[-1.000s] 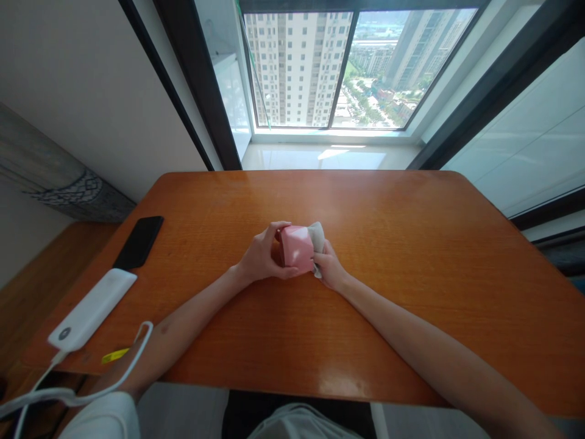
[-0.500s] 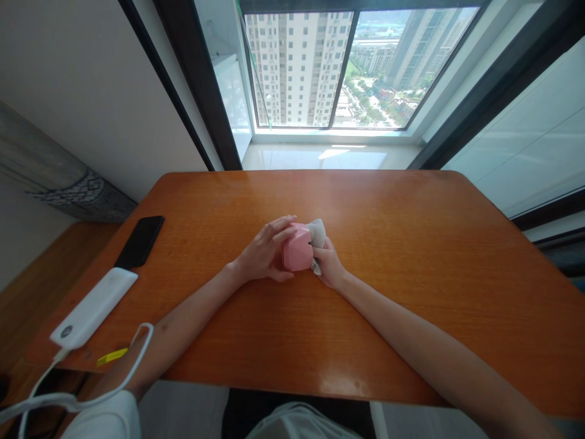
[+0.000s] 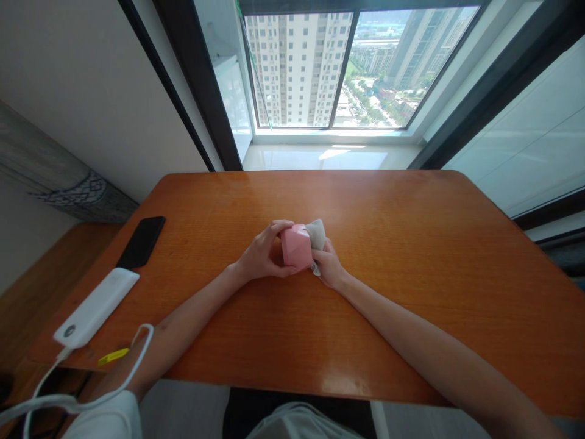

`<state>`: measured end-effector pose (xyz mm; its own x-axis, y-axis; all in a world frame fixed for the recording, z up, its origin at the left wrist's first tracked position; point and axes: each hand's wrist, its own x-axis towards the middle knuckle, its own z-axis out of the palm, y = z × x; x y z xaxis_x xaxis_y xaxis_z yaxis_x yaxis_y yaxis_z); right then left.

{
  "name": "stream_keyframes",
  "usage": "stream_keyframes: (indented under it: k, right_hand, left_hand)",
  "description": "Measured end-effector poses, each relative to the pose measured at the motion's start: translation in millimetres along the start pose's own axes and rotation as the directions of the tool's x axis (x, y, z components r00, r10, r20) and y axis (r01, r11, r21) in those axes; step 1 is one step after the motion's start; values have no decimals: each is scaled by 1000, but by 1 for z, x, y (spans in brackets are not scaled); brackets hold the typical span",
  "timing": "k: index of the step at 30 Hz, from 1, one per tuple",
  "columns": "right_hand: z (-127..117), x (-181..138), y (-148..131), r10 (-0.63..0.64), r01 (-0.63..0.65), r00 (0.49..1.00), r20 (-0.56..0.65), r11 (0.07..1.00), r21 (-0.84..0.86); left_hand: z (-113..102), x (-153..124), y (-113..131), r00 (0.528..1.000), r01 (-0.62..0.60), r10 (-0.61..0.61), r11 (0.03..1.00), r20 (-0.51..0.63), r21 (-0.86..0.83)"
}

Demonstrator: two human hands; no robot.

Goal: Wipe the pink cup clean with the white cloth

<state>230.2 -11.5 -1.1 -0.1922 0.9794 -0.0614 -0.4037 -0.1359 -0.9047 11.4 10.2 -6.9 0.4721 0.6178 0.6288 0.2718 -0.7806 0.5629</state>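
A small pink faceted object (image 3: 296,246) is held above the middle of the orange wooden table (image 3: 411,256). My left hand (image 3: 260,256) is wrapped round its left side, fingers curled over the top and thumb underneath. My right hand (image 3: 328,265) grips a grey-white cloth (image 3: 317,233) and presses it against the pink object's right side. The cloth's far end sticks up behind the object.
A black phone (image 3: 141,241) lies flat near the table's left edge. In front of it rests a white power bank (image 3: 95,307) with a white cable (image 3: 91,390) running off the near edge. A small yellow tag (image 3: 113,355) lies by the cable. Windows stand beyond the table.
My left fingers spread over the pink object's top half a second ago, then curled back round its left side; the object has turned slightly. The right hand and cloth barely moved.
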Motion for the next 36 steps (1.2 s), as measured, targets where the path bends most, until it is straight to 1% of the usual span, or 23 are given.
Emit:
stream_keyframes:
  k: [2, 4, 9, 11, 16, 19, 23, 26, 28, 29, 32, 34, 36]
  right_hand:
    - [-1, -1, 1, -19, 20, 1000, 22, 999, -39]
    - [-1, -2, -1, -33, 36, 999, 43, 997, -74]
    - [-1, -5, -5, -41, 54, 996, 82, 987, -154]
    - [0, -6, -7, -40, 53, 996, 82, 987, -153]
    - [4, -9, -11, -29, 46, 995, 95, 981, -189]
    - [6, -11, -13, -23, 43, 996, 90, 974, -224]
    - [7, -11, -12, -4, 25, 997, 81, 969, -248]
    - [6, -11, -11, 4, 18, 996, 88, 968, -249]
    - [6, -10, -10, 13, 7, 997, 80, 970, -245]
    - [6, -10, -10, 18, 1, 997, 75, 971, -241]
    - [7, -10, -11, 24, -9, 998, 59, 972, -236]
    - [8, -9, -12, 18, -3, 998, 58, 971, -237]
    - [8, -9, -13, 13, 1, 998, 61, 972, -234]
  left_hand:
    - [0, -1, 1, 995, 96, -96, 995, 10, -26]
    - [-1, -1, 2, 986, 164, -164, 986, 12, -41]
    - [-1, 2, 6, 981, 194, -194, 974, 14, -114]
    - [-1, 5, 10, 970, 242, -241, 961, 25, -130]
    - [-2, 11, 18, 905, 422, -422, 883, 48, -208]
    - [-1, 11, 18, 872, 485, -487, 848, 46, -215]
    - [6, 9, 14, 827, 551, -560, 794, 42, -259]
    - [11, 7, 12, 830, 531, -557, 797, -10, -288]
    - [12, 7, 11, 833, 494, -546, 808, -93, -320]
    - [12, 8, 10, 825, 479, -545, 814, -147, -328]
    - [10, 10, 7, 778, 468, -556, 824, -293, -321]
    - [8, 10, 5, 756, 474, -562, 823, -335, -312]
    - [7, 9, 5, 753, 480, -561, 825, -342, -297]
